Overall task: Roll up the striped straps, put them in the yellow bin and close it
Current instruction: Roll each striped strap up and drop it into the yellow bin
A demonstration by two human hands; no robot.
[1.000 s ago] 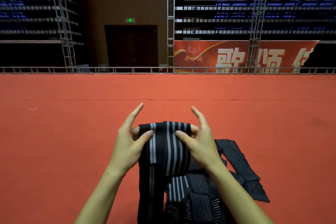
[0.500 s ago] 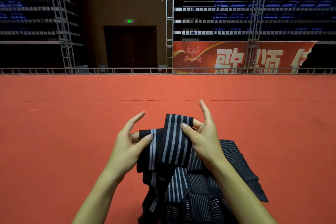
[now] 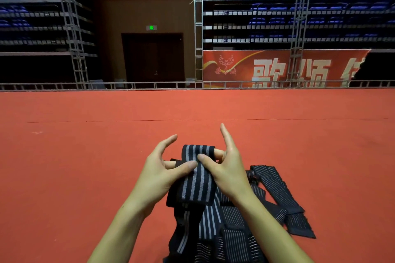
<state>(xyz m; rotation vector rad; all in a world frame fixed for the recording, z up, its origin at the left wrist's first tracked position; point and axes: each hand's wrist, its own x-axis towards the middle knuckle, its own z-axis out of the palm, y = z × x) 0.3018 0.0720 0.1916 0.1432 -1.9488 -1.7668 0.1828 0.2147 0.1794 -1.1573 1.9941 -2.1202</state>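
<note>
Both hands hold one striped strap (image 3: 197,175) up over the red floor (image 3: 85,156). The left hand (image 3: 159,174) and the right hand (image 3: 227,170) each pinch its folded top between thumb and fingers, likely to keep the roll tight as it starts. The other fingers stick out straight. More straps (image 3: 275,196) lie in a pile just under the hands. The pile's near end is cut off. No yellow bin shows anywhere.
</note>
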